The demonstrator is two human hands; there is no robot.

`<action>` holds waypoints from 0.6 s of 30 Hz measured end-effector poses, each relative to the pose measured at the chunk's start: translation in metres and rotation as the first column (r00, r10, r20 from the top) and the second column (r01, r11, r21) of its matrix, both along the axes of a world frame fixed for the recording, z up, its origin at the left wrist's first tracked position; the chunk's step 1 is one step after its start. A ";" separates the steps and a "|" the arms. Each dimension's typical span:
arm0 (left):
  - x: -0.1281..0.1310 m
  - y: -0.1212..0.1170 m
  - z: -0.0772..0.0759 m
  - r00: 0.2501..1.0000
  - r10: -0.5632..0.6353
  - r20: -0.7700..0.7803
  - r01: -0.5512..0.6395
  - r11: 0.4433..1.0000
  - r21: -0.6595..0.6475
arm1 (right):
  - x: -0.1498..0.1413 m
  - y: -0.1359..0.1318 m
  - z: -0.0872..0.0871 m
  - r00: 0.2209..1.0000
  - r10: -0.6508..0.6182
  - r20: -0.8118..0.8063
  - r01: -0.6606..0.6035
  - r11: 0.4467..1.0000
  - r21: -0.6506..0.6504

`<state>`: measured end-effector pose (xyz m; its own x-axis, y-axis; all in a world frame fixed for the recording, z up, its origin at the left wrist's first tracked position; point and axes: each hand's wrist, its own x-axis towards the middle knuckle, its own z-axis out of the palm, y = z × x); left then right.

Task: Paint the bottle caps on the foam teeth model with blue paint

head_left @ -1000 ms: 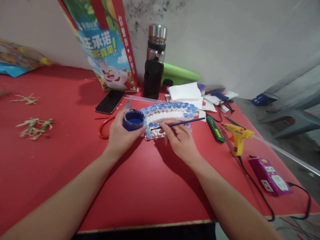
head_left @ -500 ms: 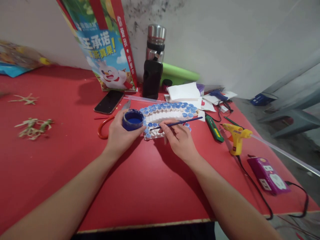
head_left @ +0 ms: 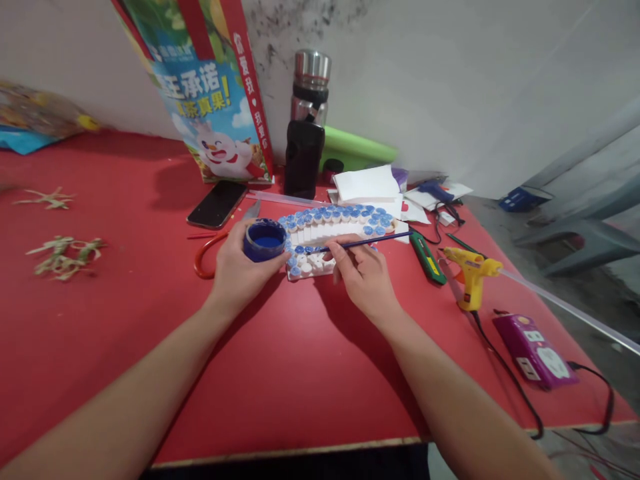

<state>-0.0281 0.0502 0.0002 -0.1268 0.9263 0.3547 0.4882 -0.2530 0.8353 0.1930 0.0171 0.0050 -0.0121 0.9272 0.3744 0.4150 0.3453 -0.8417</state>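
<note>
My left hand (head_left: 237,267) is wrapped around a small jar of blue paint (head_left: 265,241), its open mouth tipped toward me. Between the fingers of my right hand (head_left: 367,280) is a thin dark-blue paintbrush (head_left: 373,241), pointing left. The brush tip lies over the white craft piece (head_left: 325,233), which is edged with round discs. Many discs along its back and left are painted blue, while several at the front left are white. Part of the piece's front right is hidden behind my right hand.
Red-handled scissors (head_left: 204,257) and a phone (head_left: 218,203) lie to the left. A green utility knife (head_left: 427,258), yellow glue gun (head_left: 471,270) and purple power strip (head_left: 535,350) are at right. A bottle (head_left: 310,87) and bag (head_left: 220,113) stand behind on the red table (head_left: 300,380).
The brush and my right hand have shifted slightly right and up, so the brush tip sits nearer the blue discs in the middle. My left hand keeps the jar in place.
</note>
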 end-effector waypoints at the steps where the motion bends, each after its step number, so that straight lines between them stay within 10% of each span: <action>1: 0.000 0.000 -0.001 1.000 0.000 0.000 0.000 1.000 0.002 | 0.000 0.000 0.000 1.000 0.001 -0.007 -0.001 1.000 0.002; 18: 0.000 0.000 0.000 1.000 0.006 -0.008 -0.006 1.000 0.003 | -0.004 0.000 0.000 0.997 0.035 0.070 -0.035 0.999 0.003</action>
<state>-0.0285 0.0502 0.0002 -0.1293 0.9244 0.3588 0.4961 -0.2530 0.8306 0.1889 0.0174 0.0054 -0.0704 0.9242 0.3753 0.4605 0.3638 -0.8097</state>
